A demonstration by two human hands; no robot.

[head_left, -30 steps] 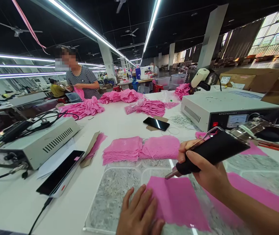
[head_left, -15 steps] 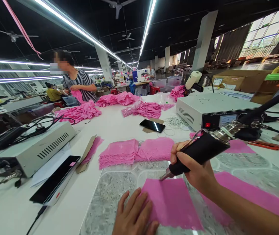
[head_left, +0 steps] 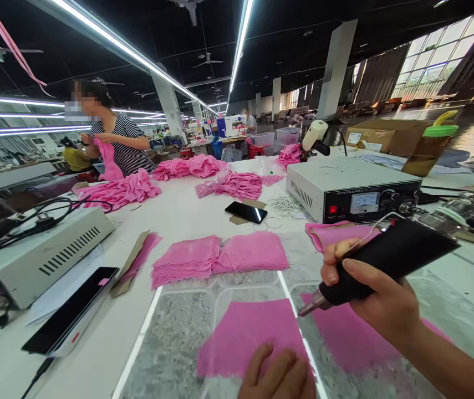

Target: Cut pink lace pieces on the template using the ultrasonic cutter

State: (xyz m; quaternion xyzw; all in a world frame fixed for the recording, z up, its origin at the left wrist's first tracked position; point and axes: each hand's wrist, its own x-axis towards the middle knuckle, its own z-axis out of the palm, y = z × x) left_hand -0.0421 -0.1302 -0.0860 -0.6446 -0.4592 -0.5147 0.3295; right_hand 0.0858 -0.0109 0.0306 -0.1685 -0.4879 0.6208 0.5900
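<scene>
A thin pink fabric piece [head_left: 240,332] lies flat on the grey marbled work surface [head_left: 174,332]. My left hand [head_left: 280,377] rests on its lower right part, fingers apart and slightly bent, partly cut off by the bottom edge. My right hand [head_left: 378,293] grips the thick black handle of a handheld ultrasonic cutter [head_left: 390,255], with a thumb on top. The cutter's metal tip points down-left, close to the fabric's right edge; I cannot tell whether it touches. Another pink piece [head_left: 348,338] lies under the tool and right forearm. Two stacks of pink pieces [head_left: 185,257] [head_left: 251,252] sit just behind.
A grey control box with a meter [head_left: 353,191] stands at back right, another grey box [head_left: 49,249] at left. Phones [head_left: 245,211] [head_left: 72,310] and pink fabric heaps [head_left: 120,188] lie on the table. A person in a striped top [head_left: 120,141] handles pink fabric across it.
My left hand has moved right across the fabric. The cutter has gone from the fabric's upper edge to its right side. The fabric has shifted left, and the whole view has turned slightly right.
</scene>
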